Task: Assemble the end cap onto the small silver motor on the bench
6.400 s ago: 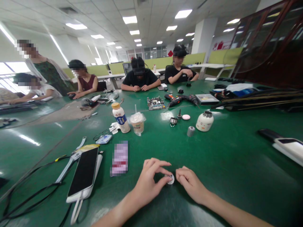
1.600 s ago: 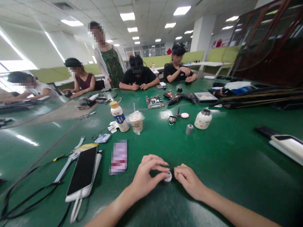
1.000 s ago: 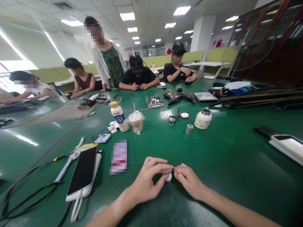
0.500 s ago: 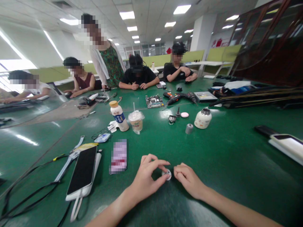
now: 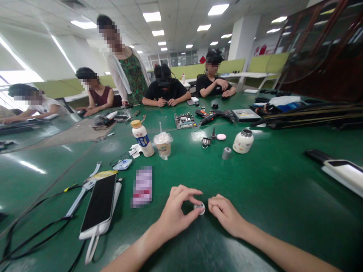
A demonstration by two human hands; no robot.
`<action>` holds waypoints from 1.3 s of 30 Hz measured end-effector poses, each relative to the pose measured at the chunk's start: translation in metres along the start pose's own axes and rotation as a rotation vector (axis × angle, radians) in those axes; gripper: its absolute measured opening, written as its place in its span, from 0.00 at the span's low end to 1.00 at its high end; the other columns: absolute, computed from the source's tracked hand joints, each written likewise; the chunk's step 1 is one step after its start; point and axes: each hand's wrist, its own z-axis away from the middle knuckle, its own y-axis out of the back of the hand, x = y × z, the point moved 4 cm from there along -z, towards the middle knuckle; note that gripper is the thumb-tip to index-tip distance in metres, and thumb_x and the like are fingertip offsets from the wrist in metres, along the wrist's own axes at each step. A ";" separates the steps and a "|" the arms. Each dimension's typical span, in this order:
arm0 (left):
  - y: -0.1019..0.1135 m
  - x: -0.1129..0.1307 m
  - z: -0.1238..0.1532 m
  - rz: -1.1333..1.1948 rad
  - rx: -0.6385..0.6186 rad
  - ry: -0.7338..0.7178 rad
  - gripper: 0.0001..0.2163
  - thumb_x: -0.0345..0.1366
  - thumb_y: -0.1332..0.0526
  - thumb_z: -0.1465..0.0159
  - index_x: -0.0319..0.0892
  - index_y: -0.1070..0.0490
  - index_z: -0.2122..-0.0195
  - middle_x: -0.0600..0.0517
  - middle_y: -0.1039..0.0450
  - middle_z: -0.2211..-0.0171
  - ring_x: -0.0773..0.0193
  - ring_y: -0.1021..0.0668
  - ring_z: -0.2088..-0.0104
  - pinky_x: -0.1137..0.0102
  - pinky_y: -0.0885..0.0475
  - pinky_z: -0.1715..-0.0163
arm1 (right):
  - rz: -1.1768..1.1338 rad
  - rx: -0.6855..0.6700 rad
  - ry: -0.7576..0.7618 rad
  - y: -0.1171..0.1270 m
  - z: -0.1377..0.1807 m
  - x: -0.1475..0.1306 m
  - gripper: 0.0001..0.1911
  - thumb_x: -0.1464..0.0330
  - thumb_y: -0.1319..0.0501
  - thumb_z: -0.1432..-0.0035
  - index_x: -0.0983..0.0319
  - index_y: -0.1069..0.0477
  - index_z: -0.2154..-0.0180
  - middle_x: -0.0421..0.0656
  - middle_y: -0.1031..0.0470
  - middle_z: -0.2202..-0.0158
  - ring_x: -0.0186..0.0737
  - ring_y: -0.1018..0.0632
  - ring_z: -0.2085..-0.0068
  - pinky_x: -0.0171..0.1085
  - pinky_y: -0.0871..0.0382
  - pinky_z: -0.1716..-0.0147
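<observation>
My left hand (image 5: 176, 212) pinches a small round white part (image 5: 199, 207) between thumb and forefinger, just above the green table (image 5: 269, 189). My right hand (image 5: 225, 216) rests close on the part's right side, fingers curled tight, fingertips at its edge. What the right fingers grip is hidden. Both forearms come in from the bottom edge.
A phone (image 5: 100, 204) on a white power bank lies left, with cables and a blurred card (image 5: 142, 186). Farther off stand a drink bottle (image 5: 142, 138), a sealed cup (image 5: 163, 144), a white jar (image 5: 242, 142), a grey cap (image 5: 226, 153), a circuit board (image 5: 185, 121). Several people sit opposite.
My hands have stayed on the small white part, turning it slightly. The standing person has walked from the far left to behind the seated people.
</observation>
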 end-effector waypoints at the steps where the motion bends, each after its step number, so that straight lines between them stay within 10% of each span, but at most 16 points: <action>1: 0.000 0.000 0.000 0.017 0.005 0.006 0.17 0.31 0.32 0.42 0.48 0.31 0.52 0.57 0.19 0.67 0.60 0.24 0.61 0.63 0.36 0.56 | 0.001 0.002 -0.001 0.000 0.000 0.000 0.15 0.69 0.54 0.39 0.61 0.45 0.79 0.35 0.40 0.80 0.36 0.35 0.73 0.37 0.46 0.66; 10: -0.007 0.002 0.005 0.076 0.015 0.004 0.12 0.29 0.35 0.39 0.47 0.28 0.55 0.55 0.19 0.60 0.63 0.21 0.57 0.67 0.33 0.53 | -0.040 0.026 0.004 0.001 -0.002 0.001 0.15 0.71 0.53 0.39 0.60 0.42 0.78 0.37 0.36 0.78 0.37 0.33 0.72 0.37 0.44 0.65; 17: -0.004 0.002 0.003 -0.019 0.078 -0.019 0.15 0.33 0.30 0.43 0.47 0.28 0.56 0.55 0.18 0.65 0.58 0.22 0.58 0.63 0.34 0.55 | -0.164 0.003 0.046 0.003 0.004 -0.001 0.14 0.60 0.50 0.33 0.58 0.37 0.50 0.35 0.33 0.75 0.38 0.33 0.72 0.36 0.41 0.67; 22: 0.001 0.003 0.002 -0.001 0.109 -0.029 0.09 0.32 0.31 0.41 0.47 0.26 0.59 0.54 0.19 0.63 0.60 0.22 0.59 0.65 0.33 0.56 | -0.011 -0.085 0.038 0.002 0.002 -0.010 0.18 0.55 0.40 0.39 0.56 0.33 0.52 0.35 0.28 0.74 0.37 0.32 0.71 0.36 0.43 0.66; 29: 0.030 -0.048 -0.010 -0.115 0.290 0.178 0.07 0.38 0.33 0.39 0.46 0.27 0.61 0.52 0.19 0.65 0.56 0.21 0.58 0.61 0.32 0.55 | 0.021 -0.092 -0.012 0.002 0.001 -0.016 0.17 0.56 0.37 0.41 0.55 0.31 0.53 0.33 0.28 0.76 0.35 0.31 0.72 0.36 0.44 0.66; 39: 0.017 -0.082 -0.007 -0.214 0.144 0.220 0.13 0.34 0.31 0.42 0.45 0.26 0.56 0.51 0.18 0.63 0.54 0.23 0.55 0.58 0.31 0.55 | 0.029 -0.099 -0.019 0.003 0.001 -0.018 0.16 0.57 0.38 0.41 0.54 0.31 0.53 0.34 0.27 0.75 0.36 0.31 0.72 0.36 0.43 0.66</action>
